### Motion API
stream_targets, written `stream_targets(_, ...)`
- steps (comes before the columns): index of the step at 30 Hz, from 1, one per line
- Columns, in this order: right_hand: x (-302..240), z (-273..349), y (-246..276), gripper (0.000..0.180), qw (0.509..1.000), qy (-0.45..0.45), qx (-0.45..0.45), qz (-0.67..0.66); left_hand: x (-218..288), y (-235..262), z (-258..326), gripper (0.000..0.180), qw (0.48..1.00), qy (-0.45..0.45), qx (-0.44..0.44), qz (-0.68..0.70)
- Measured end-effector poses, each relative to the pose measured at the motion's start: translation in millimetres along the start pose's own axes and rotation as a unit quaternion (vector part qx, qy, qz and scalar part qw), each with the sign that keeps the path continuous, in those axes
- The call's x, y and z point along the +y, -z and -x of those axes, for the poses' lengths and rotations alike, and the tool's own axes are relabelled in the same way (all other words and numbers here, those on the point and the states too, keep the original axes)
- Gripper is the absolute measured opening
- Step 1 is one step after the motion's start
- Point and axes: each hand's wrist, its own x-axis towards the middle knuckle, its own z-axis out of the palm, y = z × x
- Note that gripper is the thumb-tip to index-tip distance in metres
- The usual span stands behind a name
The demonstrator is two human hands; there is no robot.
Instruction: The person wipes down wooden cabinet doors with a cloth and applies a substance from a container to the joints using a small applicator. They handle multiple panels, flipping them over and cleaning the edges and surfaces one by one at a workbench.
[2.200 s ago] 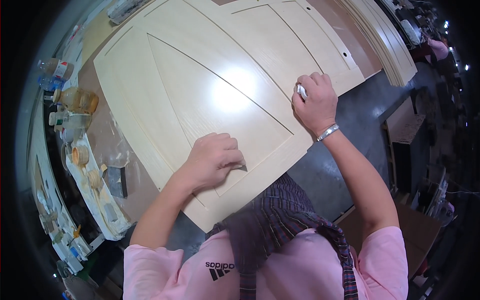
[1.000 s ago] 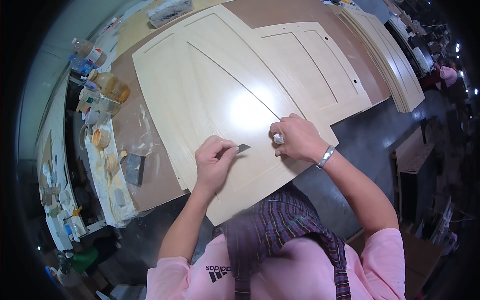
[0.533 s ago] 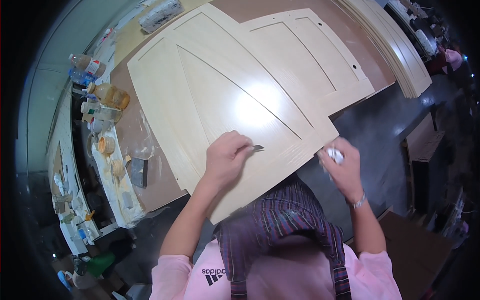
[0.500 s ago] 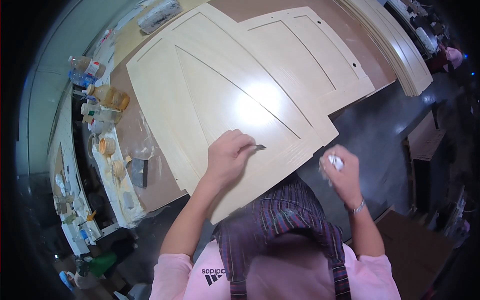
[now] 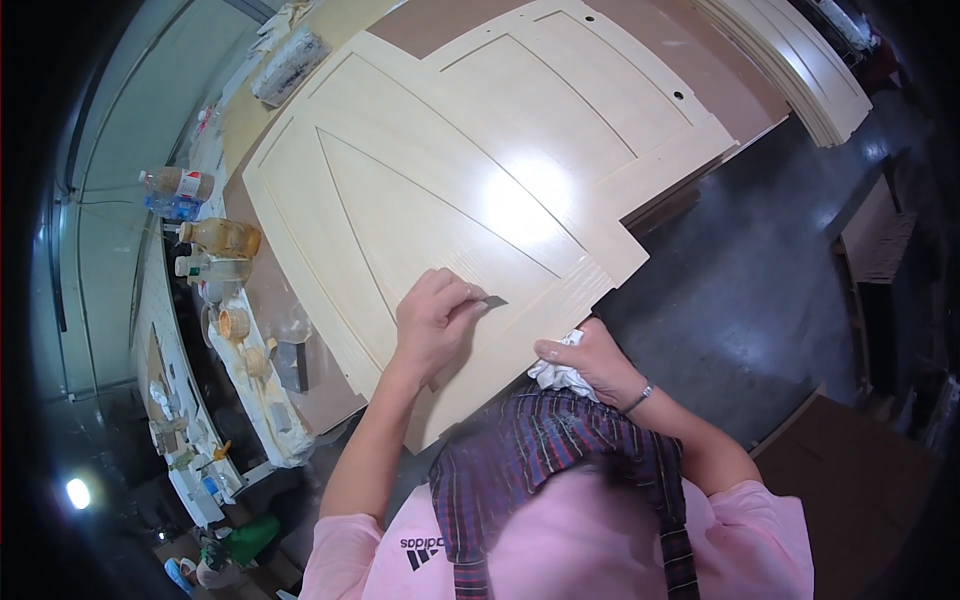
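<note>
A large cream panel (image 5: pixel 400 180) with grooved lines and a stepped edge lies flat before me. My left hand (image 5: pixel 430 322) rests low over it, pinching a small thin dark blade (image 5: pixel 495 301) that lies close to the panel's surface. At the panel's near edge, my right hand (image 5: pixel 602 365) is closed around a crumpled white cloth (image 5: pixel 560 374), its thumb along the top. The cloth touches or nearly touches the edge; which one I cannot tell.
A brown board (image 5: pixel 430 28) shows beneath the panel. Along the left stand an amber bottle (image 5: pixel 225 238), other plastic bottles, an orange-rimmed cup (image 5: pixel 233 323) and a grey block (image 5: pixel 293 366). A paint roller (image 5: pixel 290 66) lies at far left, stacked panels (image 5: pixel 800 70) at far right.
My right hand has moved left with the white cloth, from out over the floor to the panel's near edge. My left hand and its blade have shifted slightly left in the picture, as the view turned.
</note>
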Motion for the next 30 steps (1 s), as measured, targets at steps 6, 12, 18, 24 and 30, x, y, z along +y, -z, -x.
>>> stream_targets(6, -0.4, -1.0, -4.2, 0.038, 0.999, -0.004, 0.002, -0.049, 4.8, -2.4, 8.8, 0.012, 0.999, 0.016, 0.029, -0.001)
stream_targets(12, -11.5, 1.1, -0.7, 0.034, 0.999, -0.015, 0.004, -0.033, 19.5, -13.9, 2.3, 0.007, 0.984, 0.101, 0.08, 0.12)
stream_targets(18, -14.2, 2.1, 6.8, 0.033, 0.999, -0.022, 0.012, -0.023, 18.8, -23.7, 3.4, 0.01, 0.99, 0.081, 0.095, 0.071)
stream_targets(24, -16.0, 2.4, 9.8, 0.024, 0.999, -0.016, 0.044, -0.018, 19.8, -17.4, -1.4, 0.014, 0.995, 0.0, 0.101, 0.015)
stream_targets(30, -32.6, 21.7, 41.5, 0.012, 0.968, -0.046, -0.067, 0.237, 19.2, -10.0, -9.5, 0.013, 0.993, 0.029, 0.114, -0.006)
